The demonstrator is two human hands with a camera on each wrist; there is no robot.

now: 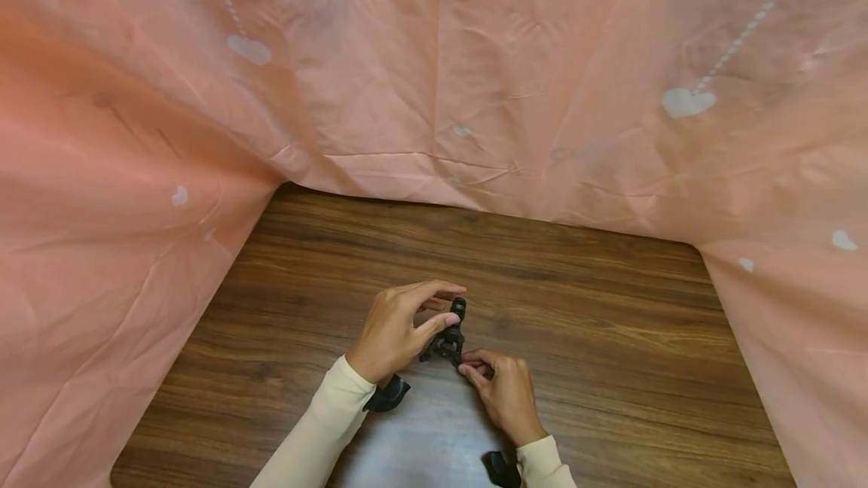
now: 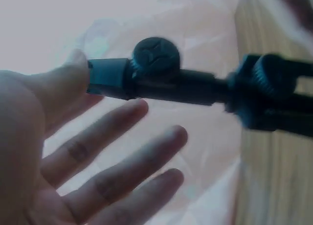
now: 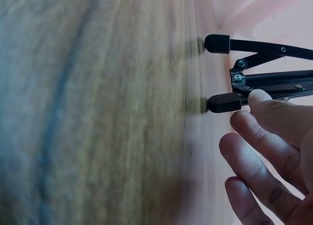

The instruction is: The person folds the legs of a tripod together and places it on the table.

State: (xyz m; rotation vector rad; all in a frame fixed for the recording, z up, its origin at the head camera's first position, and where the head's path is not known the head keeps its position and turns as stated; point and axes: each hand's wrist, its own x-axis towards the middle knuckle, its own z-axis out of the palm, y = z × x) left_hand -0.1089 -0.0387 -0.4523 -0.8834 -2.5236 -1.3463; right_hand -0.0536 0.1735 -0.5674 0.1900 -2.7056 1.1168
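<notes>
A small black tripod (image 1: 450, 339) stands on the wooden table between the two hands. My left hand (image 1: 395, 328) holds its top end between thumb and index finger, the other fingers spread out beside it. In the left wrist view a ribbed round knob (image 2: 156, 57) sticks out near that top end, and a second knob (image 2: 275, 76) sits lower on the body. My right hand (image 1: 503, 390) pinches one leg low down with thumb and forefinger. Rubber feet (image 3: 217, 43) cap the splayed legs in the right wrist view, where hinged metal braces (image 3: 239, 78) join them.
Pink curtain (image 1: 488, 96) with white hearts encloses the dark wooden table (image 1: 597, 322) at the back and both sides. A black wrist device (image 1: 388, 394) shows at the left wrist, another (image 1: 500, 468) at the right.
</notes>
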